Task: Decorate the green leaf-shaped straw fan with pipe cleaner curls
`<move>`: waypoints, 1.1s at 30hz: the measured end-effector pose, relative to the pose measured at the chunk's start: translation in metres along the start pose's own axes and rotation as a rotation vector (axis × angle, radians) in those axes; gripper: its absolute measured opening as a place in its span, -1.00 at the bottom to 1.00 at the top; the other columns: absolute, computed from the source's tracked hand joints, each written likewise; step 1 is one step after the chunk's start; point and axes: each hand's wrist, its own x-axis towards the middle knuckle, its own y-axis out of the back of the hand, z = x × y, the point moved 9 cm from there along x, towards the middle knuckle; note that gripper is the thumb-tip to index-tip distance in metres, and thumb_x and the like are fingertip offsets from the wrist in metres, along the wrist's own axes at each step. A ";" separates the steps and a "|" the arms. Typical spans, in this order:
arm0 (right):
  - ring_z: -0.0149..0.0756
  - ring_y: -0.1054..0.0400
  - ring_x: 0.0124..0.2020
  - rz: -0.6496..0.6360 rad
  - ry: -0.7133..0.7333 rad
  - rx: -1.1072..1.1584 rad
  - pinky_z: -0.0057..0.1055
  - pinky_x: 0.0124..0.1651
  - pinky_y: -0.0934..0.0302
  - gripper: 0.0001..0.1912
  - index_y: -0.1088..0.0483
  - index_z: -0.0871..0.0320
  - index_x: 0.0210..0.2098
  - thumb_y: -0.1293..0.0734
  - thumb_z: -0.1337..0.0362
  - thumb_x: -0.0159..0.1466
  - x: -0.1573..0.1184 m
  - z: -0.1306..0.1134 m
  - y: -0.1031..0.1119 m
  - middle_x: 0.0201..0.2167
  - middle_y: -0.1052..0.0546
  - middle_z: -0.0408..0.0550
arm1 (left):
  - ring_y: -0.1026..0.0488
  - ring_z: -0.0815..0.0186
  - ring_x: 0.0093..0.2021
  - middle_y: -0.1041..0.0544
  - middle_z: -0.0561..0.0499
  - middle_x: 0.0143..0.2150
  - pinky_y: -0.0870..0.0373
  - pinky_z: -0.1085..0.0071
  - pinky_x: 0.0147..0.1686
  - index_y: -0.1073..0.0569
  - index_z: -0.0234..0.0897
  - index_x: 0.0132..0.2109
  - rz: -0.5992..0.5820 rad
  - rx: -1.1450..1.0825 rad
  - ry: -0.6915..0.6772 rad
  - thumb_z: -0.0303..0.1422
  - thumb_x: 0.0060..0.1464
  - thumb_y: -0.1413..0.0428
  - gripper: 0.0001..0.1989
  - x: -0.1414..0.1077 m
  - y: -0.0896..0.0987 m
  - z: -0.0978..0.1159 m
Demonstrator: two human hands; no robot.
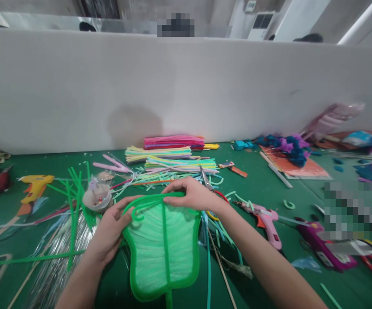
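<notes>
A green leaf-shaped piece (181, 244) with a thick fuzzy rim, a central rib and a pale green filling is held up over the table. My left hand (110, 227) pinches its upper left edge, beside a small curled end of green strip. At the top edge, near the central rib, my right hand (189, 195) has thumb and fingers closed on the rim. The stem points down toward the bottom of the view.
Bundled pastel strips (160, 153), scissors (207, 178) and a white cup (97, 198) lie beyond the hands. A yellow glue gun (35, 186) is left; a pink glue gun (266, 219) and a magenta one (325, 249) are right. A white partition (205, 90) stands behind.
</notes>
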 end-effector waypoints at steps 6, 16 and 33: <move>-0.32 -0.46 -0.28 0.010 0.057 -0.039 -0.48 -0.22 -0.25 -0.77 -0.57 0.21 -0.20 -0.41 0.23 0.18 -0.005 -0.007 0.001 -0.29 -0.63 -0.08 | -0.58 0.14 -0.19 -0.63 -0.08 -0.12 -0.50 0.38 -0.29 -0.50 -0.21 0.04 -0.161 0.237 0.079 -0.11 -0.12 -0.35 -0.43 0.010 -0.007 0.010; -0.28 -0.49 -0.24 0.053 0.049 -0.095 -0.43 -0.16 -0.29 -0.75 -0.57 0.14 -0.13 -0.41 0.21 0.21 -0.004 -0.012 0.001 -0.24 -0.65 -0.09 | -0.44 0.31 -0.37 -0.53 0.10 -0.40 -0.28 0.52 -0.45 -0.59 -0.20 -0.35 -0.433 0.744 0.014 -0.21 -0.12 -0.32 -0.80 0.048 -0.049 0.036; -0.21 -0.40 0.05 0.592 0.104 -0.240 -0.22 0.11 -0.29 -0.91 -0.54 0.04 -0.26 -0.41 0.32 0.23 -0.066 -0.008 0.002 -0.02 -0.50 -0.01 | -0.53 0.17 -0.28 -0.63 0.01 -0.29 -0.42 0.42 -0.37 -0.63 -0.19 -0.23 -0.259 0.701 -0.018 -0.13 -0.14 -0.33 -0.68 0.046 -0.029 0.033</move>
